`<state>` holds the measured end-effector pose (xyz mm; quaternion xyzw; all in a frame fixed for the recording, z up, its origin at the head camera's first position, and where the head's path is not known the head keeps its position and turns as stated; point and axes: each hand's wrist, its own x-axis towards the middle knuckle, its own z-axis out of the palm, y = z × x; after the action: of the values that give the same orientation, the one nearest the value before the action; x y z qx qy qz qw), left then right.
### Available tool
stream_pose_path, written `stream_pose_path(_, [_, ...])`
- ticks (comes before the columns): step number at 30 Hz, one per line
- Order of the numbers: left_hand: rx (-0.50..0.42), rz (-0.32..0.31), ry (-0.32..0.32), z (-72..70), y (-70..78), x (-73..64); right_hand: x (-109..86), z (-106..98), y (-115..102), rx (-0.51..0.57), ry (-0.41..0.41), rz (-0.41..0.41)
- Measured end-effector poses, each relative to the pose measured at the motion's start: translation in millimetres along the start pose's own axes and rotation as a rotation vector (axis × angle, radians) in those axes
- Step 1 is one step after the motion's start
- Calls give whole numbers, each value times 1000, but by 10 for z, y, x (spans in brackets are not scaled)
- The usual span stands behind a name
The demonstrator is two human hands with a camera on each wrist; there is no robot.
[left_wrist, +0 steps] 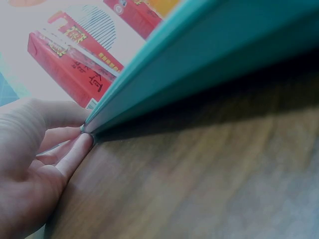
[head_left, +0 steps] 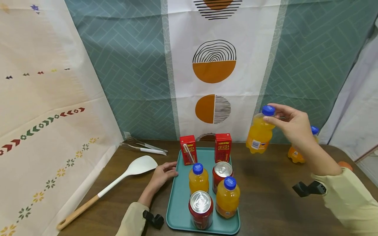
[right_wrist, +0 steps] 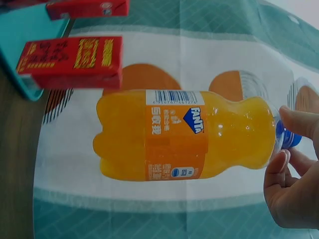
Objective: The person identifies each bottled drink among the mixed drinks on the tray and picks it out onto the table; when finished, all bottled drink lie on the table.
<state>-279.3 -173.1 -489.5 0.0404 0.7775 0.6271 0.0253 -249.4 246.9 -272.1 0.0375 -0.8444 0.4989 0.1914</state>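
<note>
Below the right hand [head_left: 290, 123], brown tabletop [head_left: 262, 196] stretches from the tray [head_left: 178, 200] to another bottle [head_left: 295, 155] behind the wrist; thumb and fingers, narrowly parted, grasp the Fanta bottle [head_left: 259, 134] aloft by its cap end; the left hand [head_left: 161, 175] pinches the tray's left rim

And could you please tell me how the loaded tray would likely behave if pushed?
The tray would probably stay stiff: its edges run straight, without sag. It may feel heavy, carrying red cans, red cartons and filled orange bottles. Those narrow, upright bottles might tip under a sudden shove.
</note>
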Motion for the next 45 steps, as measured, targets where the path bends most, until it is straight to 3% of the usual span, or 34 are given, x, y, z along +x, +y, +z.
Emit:
stream_pose_path(7, [-3,-7,-3,-5,0,-2,28,-146,216,-88,46,33])
stream_pose_path(20, [-1,0,-8,14,8,16,61,-225,606,-108,172,42])
stream_pose_path(34, [-4,-5,-3,-5,-5,13,36,-188,957,-162,178,17])
stream_pose_path(45, [12,-3,-3,0,4,1,27,-123,1150,-109,187,93])
